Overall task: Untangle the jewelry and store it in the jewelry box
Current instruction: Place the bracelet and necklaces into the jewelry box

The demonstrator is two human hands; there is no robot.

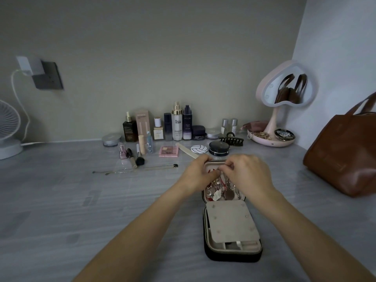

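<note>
Head view: left hand [198,172] pinches, fingers curled, a strand of the jewelry tangle [220,191] heaped in the far half of the open jewelry box [234,257]; right hand [247,174] pinches just beside it. Tugging apart could tighten knots or drag the heap out.

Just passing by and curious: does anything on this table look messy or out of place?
Yes. The jewelry is a knotted heap in the far half of the open jewelry box, where the left hand and right hand pinch at it. A thin chain also lies loose on the table, left of the box.
</note>
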